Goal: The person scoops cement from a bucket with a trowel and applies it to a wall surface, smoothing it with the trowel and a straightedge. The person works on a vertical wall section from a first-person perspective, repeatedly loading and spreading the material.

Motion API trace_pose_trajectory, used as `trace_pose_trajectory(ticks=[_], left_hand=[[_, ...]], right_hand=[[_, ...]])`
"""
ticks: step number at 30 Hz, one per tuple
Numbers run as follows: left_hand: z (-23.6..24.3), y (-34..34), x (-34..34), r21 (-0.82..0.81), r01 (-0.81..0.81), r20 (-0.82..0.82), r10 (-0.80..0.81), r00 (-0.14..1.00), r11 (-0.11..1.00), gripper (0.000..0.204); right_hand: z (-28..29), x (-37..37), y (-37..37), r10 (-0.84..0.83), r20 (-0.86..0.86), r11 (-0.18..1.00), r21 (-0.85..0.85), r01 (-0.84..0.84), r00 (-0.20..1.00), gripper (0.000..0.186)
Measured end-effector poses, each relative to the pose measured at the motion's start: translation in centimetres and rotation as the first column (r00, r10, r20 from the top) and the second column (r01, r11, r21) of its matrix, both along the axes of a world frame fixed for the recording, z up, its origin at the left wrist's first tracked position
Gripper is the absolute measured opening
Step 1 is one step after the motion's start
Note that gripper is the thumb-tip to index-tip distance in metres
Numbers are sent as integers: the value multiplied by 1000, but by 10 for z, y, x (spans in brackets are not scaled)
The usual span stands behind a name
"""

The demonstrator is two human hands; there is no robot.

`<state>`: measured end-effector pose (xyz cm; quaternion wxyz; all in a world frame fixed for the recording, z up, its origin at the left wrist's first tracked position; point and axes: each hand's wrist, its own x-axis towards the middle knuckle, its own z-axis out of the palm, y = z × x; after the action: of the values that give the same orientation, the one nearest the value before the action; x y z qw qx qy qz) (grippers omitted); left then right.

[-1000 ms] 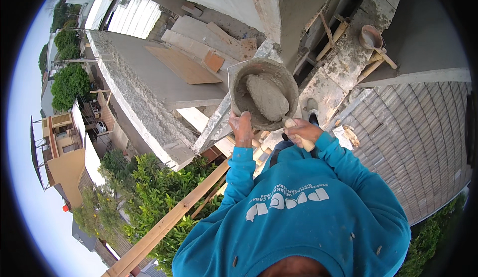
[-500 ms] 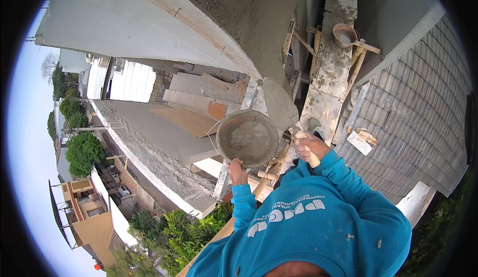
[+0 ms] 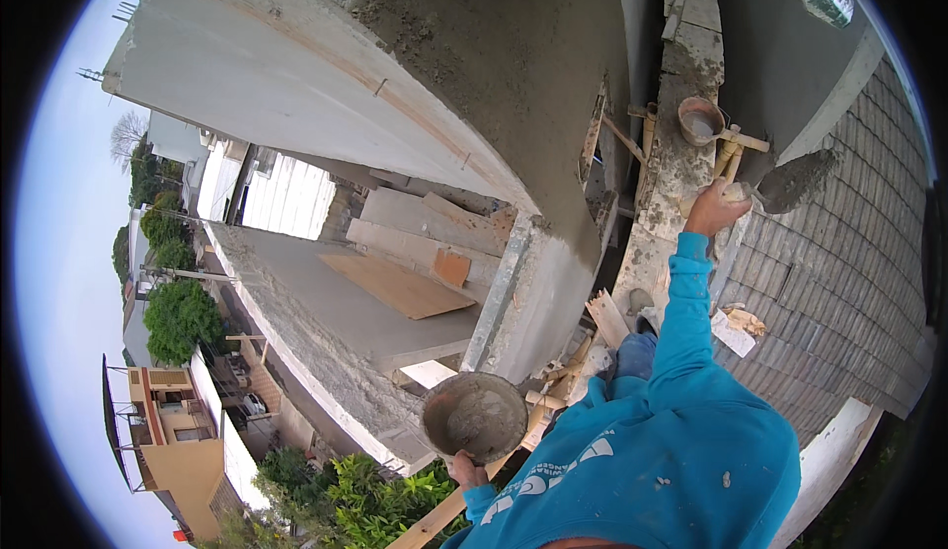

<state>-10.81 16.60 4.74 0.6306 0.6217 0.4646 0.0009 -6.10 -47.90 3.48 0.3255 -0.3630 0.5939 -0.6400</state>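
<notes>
My left hand [image 3: 467, 470] grips the near rim of a dark mortar bucket [image 3: 440, 403], low in front of my body. Wet grey mortar [image 3: 486, 417] lies inside it. My right arm stretches far out to the right. Closed around the handle of a trowel, my right hand [image 3: 718, 209] is above the plank walkway, well away from the bucket. The trowel's blade [image 3: 785, 186] points right, over the edge of the tiled roof, and looks dark with mortar. At the upper middle rises a wall with fresh grey plaster [image 3: 484, 65].
A smaller bucket [image 3: 700, 120] stands on the mortar-stained plank walkway [image 3: 681, 75], beside bamboo poles [image 3: 733, 159]. Roof tiles [image 3: 829, 263] slope away at right, with a white scrap [image 3: 732, 334] on them. A rough concrete ledge [image 3: 306, 337] drops off at left toward trees and houses.
My right hand has swung the trowel from beside the bucket out to the far right. My left hand and the bucket have come lower and nearer my body.
</notes>
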Motion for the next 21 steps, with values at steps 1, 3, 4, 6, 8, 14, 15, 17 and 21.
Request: trace_pose_trajectory(ticks=[1, 3, 4, 6, 8, 14, 15, 17, 21], left_hand=[[2, 1, -9, -16, -9, 78, 11, 997, 1000, 46], [8, 5, -27, 217, 49, 5, -52, 999, 975, 50], [8, 7, -39, 277, 59, -48, -48, 998, 959, 50], [0, 13, -56, 26, -110, 21, 110, 994, 994, 47], [-12, 19, -67, -103, -241, -10, 241, 970, 965, 41], [-44, 21, -106, 9, -364, -115, 363, 925, 931, 24], [-46, 17, -110, 34, -311, -144, 312, 939, 950, 23], [-49, 4, -116, 68, -309, -131, 316, 940, 949, 22], [-56, -16, -117, 19, -349, -105, 349, 931, 937, 21]], right_hand=[[-8, 36, 6, -70, -63, 997, 8, 70, 996, 62], [-4, 116, 33, 17, -131, 965, 262, 18, 991, 70], [5, 151, 58, 276, -130, 917, 333, -220, 952, 70], [38, 210, 114, 753, -166, 652, 311, -691, 636, 57], [74, 229, 173, 877, -210, 422, -89, -902, 432, 49], [88, 244, 176, 883, 136, 449, 29, -893, 449, 47], [69, 247, 159, 875, 114, 468, 47, -883, 470, 45], [24, 264, 120, 735, 537, 350, 224, -909, 415, 40], [-52, 308, 41, 577, 706, 303, 282, -910, 411, 34]])
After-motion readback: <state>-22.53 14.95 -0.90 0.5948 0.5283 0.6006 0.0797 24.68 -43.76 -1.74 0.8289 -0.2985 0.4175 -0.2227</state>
